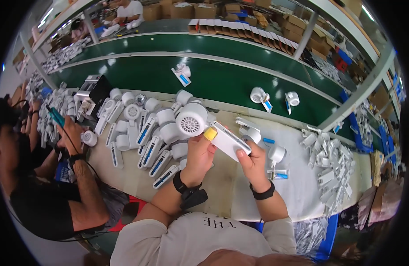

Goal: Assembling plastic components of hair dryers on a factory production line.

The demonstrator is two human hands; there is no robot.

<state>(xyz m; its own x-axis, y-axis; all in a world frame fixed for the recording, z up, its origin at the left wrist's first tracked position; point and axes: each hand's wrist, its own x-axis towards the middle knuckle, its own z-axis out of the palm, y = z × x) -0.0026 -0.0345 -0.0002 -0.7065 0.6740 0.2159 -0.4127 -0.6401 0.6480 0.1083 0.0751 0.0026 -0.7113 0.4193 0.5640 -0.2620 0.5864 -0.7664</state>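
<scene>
the left hand [199, 153] has its fingers closed at the neck of a white fan [225, 141], with a small yellow piece [210, 133] at the fingertips, and the right hand [253, 160] grips the handle end, its thumb pressed on the white face. the fan is held above the table [229, 188], just beside a pile of similar fans [168, 133].

**White fan-like device [231, 144] was held aloft**

Its round grille [190, 125] faced up at left; its flat handle slanted toward the near right, a long slot along its far edge. A small yellow piece [210, 133] showed beside the grille.
</scene>
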